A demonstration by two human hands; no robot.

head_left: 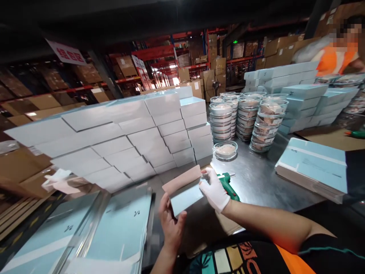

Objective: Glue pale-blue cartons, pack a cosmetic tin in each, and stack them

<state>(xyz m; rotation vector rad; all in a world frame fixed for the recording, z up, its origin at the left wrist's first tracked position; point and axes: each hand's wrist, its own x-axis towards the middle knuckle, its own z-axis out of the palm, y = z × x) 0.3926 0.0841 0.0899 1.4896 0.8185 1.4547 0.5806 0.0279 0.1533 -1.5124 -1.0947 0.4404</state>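
Note:
A small light-blue cardboard box [186, 198] is between my two hands, one brown-sided flap [182, 179] standing raised along its far side. My bare left hand [172, 220] grips its left end, fingers behind and thumb in front. In a white glove, my right hand [215, 190] pinches the right end near the flap. Just beyond the glove, a green glue gun [229, 186] lies on the metal table [256, 179]. The inside of the box is mostly hidden.
Stacked pale boxes [159, 133] form a wall at the back left. Flat blue cardboard sheets [122, 224] lie at left, more blanks [313, 161] at right. Several stacks of round clear containers [268, 121] stand behind a single round container [225, 150]. A person in an orange vest [330, 61] is at far right.

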